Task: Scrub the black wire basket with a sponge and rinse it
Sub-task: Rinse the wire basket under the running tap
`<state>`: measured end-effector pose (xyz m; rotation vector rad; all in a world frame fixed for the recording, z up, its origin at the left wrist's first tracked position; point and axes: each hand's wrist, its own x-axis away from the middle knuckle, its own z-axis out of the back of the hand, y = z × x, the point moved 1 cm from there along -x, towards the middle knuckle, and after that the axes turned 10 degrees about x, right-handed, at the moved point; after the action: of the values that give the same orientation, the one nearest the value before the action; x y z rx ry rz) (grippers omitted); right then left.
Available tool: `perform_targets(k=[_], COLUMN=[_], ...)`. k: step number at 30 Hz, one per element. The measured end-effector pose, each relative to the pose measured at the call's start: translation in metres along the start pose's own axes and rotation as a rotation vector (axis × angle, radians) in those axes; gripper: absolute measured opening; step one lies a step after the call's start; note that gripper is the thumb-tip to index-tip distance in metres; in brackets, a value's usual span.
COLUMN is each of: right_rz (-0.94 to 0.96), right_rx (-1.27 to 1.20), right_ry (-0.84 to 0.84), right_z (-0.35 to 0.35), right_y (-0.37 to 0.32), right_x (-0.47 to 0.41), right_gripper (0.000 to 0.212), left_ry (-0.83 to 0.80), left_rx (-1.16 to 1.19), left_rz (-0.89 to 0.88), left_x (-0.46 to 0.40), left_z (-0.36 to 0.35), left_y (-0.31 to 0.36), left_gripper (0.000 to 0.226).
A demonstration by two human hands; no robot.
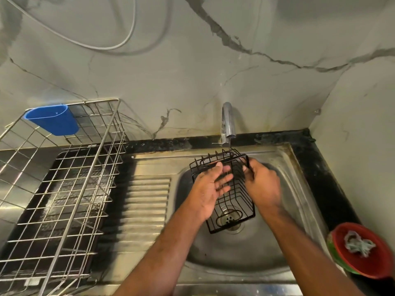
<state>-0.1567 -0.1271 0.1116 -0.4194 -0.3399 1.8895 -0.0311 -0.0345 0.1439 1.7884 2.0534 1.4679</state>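
Two hands are seen over one steel sink (299, 199), and one black wire basket (235, 201) is held between them above the drain, tilted, its far end up under the single tap (228, 122). A thin stream of water is seen falling from the spout onto the basket's upper rim. The right hand (264, 184) is clenched around the wires on the basket's right side. The left hand (208, 189) is laid flat against the left side with its fingers spread and released, gripping nothing. One large silver wire dish rack (64, 189) is set on the tabletop to the left, with one blue plastic cup (53, 119) hung on its far rim. One red bowl (372, 268) is placed at the right edge, and one crumpled pale scrubber (358, 244) is seen inside it.
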Motion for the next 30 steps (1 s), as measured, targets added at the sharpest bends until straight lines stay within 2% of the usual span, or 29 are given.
perform_targets(k=[2, 6, 14, 22, 27, 30], right_rz=[0.011, 0.022, -0.022, -0.088, -0.251, -0.274], right_rx=[0.063, 0.106, 0.116, -0.038, -0.154, -0.273], right_ry=[0.009, -0.004, 0.037, 0.176, 0.077, 0.025], right_z=[0.004, 0.014, 0.036, 0.062, 0.066, 0.065], right_y=[-0.004, -0.009, 0.003, 0.003, 0.010, 0.013], right_x=[-0.004, -0.013, 0.005, 0.019, 0.027, 0.032], right_gripper=[0.023, 0.032, 0.034, 0.031, 0.031, 0.034], left_ry=[0.017, 0.140, 0.208, 0.007, -0.114, -0.204], left_rx=[-0.170, -0.272, -0.223, -0.021, 0.057, -0.043], left_rz=[-0.022, -0.034, -0.021, -0.024, -0.052, -0.071], left_x=[-0.002, -0.007, -0.016, -0.026, -0.034, -0.037], left_z=[0.010, 0.023, 0.035, -0.001, -0.026, -0.041], left_y=[-0.003, -0.014, -0.024, -0.018, -0.009, -0.012], left_gripper=[0.023, 0.022, 0.028, 0.031, 0.027, 0.015])
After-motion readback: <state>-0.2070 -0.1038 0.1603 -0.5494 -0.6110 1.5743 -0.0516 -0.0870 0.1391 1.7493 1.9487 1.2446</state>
